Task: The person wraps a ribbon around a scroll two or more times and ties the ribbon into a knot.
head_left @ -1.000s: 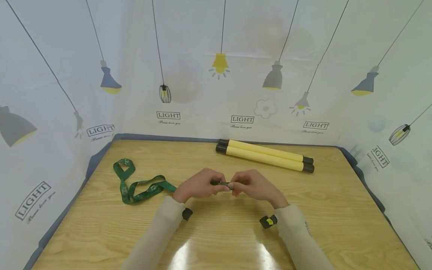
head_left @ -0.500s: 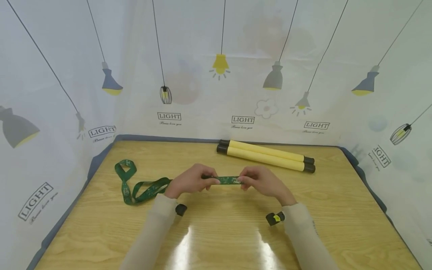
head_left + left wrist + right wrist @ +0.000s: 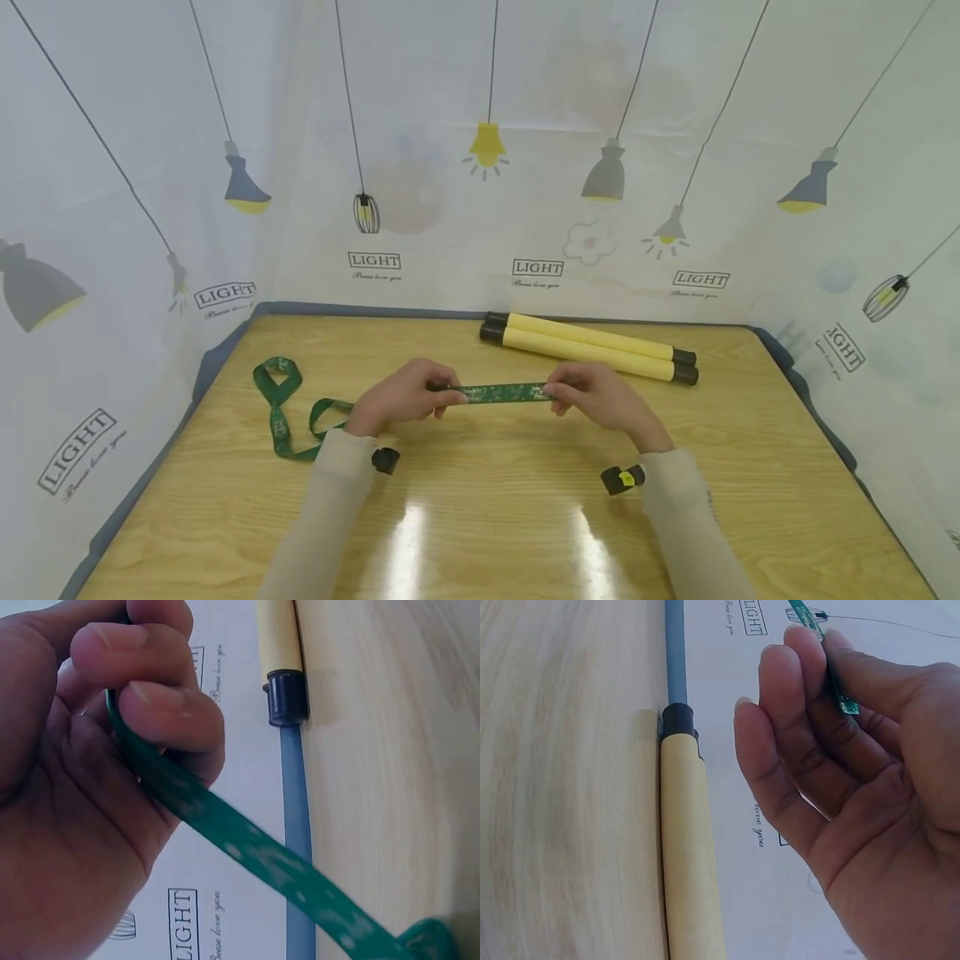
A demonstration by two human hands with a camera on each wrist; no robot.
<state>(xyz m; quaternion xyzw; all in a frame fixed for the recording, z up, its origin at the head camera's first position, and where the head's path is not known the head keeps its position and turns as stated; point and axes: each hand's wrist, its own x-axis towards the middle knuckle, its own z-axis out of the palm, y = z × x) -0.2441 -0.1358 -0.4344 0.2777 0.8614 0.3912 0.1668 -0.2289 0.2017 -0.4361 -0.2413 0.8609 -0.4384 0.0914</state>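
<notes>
A green ribbon point(image 3: 504, 393) with a pale printed pattern is stretched flat between both hands, above the middle of the table. My left hand point(image 3: 405, 393) pinches it on one side; in the left wrist view the ribbon point(image 3: 255, 855) runs out under the curled fingers and down toward the table. Thumb and fingers of my right hand point(image 3: 600, 398) pinch the other end, and in the right wrist view a short tip of ribbon point(image 3: 845, 701) sticks out past the thumb. The rest of the ribbon lies in loose loops on the table, left of my left hand.
Two yellow tubes with black end caps point(image 3: 588, 346) lie side by side at the back of the wooden table point(image 3: 495, 517). A white printed cloth point(image 3: 450, 167) stands around the back and sides, with a blue-grey edge along the table.
Both hands have moved apart, the left one leftward and the right one rightward. More ribbon now shows between them, and the loops near the left wrist have shrunk.
</notes>
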